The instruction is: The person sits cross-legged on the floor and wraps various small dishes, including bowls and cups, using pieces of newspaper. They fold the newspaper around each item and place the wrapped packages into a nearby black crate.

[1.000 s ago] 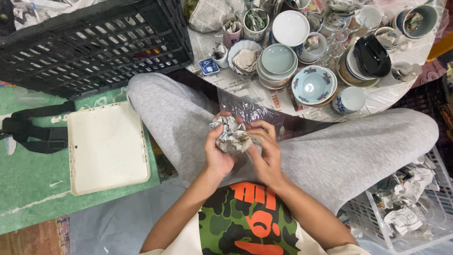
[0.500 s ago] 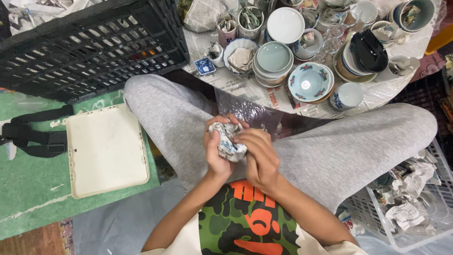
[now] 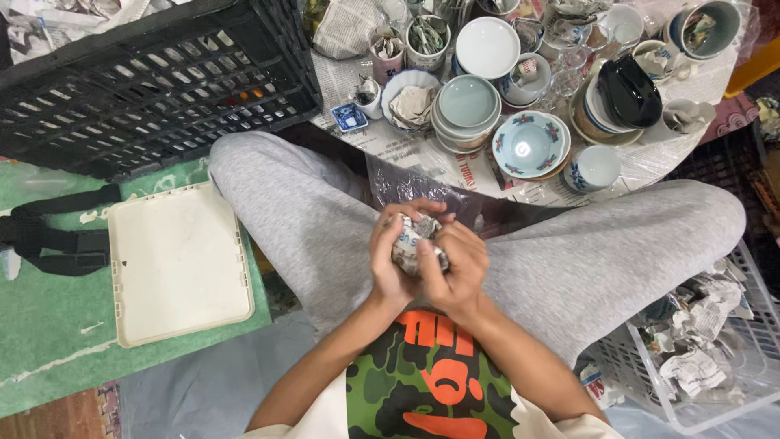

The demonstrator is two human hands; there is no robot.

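bundle [image 3: 413,244] in lap between knees | both hands, left [image 3: 388,264] + right [image 3: 453,272], fingers clamped on it | paper now tucked tighter than 1 s ago, looks nearly wrapped | bowls [image 3: 532,145] ahead

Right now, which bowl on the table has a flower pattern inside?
The pale blue bowl right of the stacked plain celadon bowls. Red and green motifs ring its inner rim; the white bowl behind is plain.

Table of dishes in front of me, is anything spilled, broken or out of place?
Nothing looks broken or spilled. The bowls and cups stand crowded but upright on the newspaper-covered table; several hold crumpled paper. Both hands, left hand and right hand, close around a newspaper-wrapped bundle. Loose crumpled paper fills the white basket.
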